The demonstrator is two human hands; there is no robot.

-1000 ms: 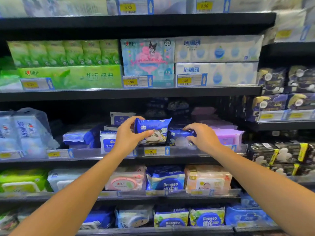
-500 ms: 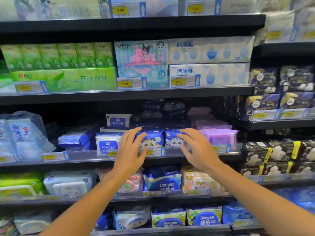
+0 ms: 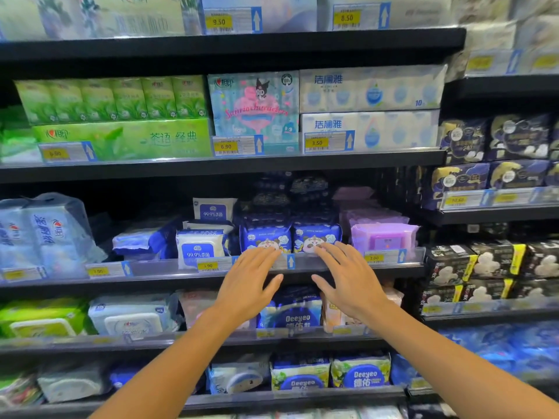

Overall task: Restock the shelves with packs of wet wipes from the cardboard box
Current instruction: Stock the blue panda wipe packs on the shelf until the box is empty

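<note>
Both hands are out flat in front of the middle black metal shelf (image 3: 332, 269). The left hand (image 3: 246, 285) spreads its fingers (image 3: 266, 252) at the left blue panda-print wet wipes pack (image 3: 264, 237); the right hand (image 3: 351, 282) reaches the right blue panda-print pack (image 3: 316, 235). A lilac plastic wipes pack (image 3: 382, 238) sits just beside them.

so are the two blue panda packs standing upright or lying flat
Upright. Both panda packs stand side by side behind the shelf rail, printed fronts facing out.
</note>
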